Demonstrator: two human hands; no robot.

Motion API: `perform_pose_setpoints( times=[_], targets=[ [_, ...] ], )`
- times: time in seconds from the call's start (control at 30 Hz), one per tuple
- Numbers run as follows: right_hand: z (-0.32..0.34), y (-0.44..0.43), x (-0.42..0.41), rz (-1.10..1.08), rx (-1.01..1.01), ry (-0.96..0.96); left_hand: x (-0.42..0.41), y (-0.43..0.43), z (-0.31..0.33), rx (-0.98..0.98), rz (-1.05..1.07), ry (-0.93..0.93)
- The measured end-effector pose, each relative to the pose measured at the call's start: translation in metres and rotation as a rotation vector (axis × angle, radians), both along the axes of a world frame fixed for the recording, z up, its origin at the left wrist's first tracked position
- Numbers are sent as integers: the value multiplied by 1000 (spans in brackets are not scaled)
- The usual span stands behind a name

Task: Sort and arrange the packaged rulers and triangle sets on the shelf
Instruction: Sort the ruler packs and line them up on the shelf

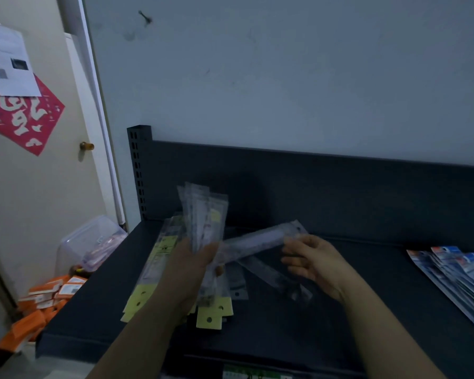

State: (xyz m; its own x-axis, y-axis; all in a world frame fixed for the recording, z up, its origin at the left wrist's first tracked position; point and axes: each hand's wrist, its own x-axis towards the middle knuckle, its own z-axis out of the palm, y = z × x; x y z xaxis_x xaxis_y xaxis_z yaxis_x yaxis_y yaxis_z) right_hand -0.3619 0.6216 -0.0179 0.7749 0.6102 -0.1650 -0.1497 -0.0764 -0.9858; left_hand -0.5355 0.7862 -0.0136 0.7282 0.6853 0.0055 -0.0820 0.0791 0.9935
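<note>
- Your left grip (195, 259) is clamped round a bundle of packaged rulers (206, 214), held upright above the shelf (340, 324).
- Your right grip (316, 262) pinches the right end of a single packaged ruler (257, 239). Its left end meets the bundle at your left thumb.
- Swing that ruler upright and match its ends to the others, then slide it in flat.
- Yellow-tabbed packs (209, 320) lie on the shelf under your left grip. Blue packs (463, 272) sit well apart on the right.
</note>
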Motion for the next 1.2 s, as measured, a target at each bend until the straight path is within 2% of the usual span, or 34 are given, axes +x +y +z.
perform_pose_setpoints(
  times=[0.13, 0.33, 0.4, 0.43, 0.5, 0.57, 0.6, 0.77, 0.83, 0.9, 0.97, 1.07, 1.13, 1.2],
  targets=[
    [-1, 11, -3, -25, 129, 60, 0, -11, 1, -77, -132, 74],
    [6, 21, -10, 126, 145, 18, 0, -17, -2, -59, -359, 147],
    [4, 23, -10, 82, 180, 77, 0, -15, -5, -108, -381, 155],
    [-1, 23, -8, 22, 131, 42, 0, -13, -6, -136, -364, 155],
    [-8, 20, -3, -59, -216, -277, -2, -9, -6, -169, -298, 131],
    [-12, 16, -4, 26, -601, -594, -5, -3, -6, -182, -227, 111],
    [-12, 16, -7, 88, -718, -661, -6, -1, -6, -184, -209, 105],
    [-8, 16, -6, 178, -808, -577, -8, 1, -2, -271, -187, 64],
    [-6, 14, -5, 205, -800, -513, -8, 1, -1, -288, -181, 57],
    [-8, 9, -3, 181, -697, -442, -8, 2, 0, -284, -153, 79],
    [-11, 2, 3, 96, -488, -394, -8, 5, -1, -268, -112, 102],
    [-3, -14, 8, 50, -193, -218, -8, 11, -3, -270, -75, 94],
    [7, -24, 9, 169, -124, -158, -6, 13, -1, -280, -80, 91],
    [15, -29, 6, 339, -183, -175, -4, 12, 0, -304, -121, 105]
  ],
)
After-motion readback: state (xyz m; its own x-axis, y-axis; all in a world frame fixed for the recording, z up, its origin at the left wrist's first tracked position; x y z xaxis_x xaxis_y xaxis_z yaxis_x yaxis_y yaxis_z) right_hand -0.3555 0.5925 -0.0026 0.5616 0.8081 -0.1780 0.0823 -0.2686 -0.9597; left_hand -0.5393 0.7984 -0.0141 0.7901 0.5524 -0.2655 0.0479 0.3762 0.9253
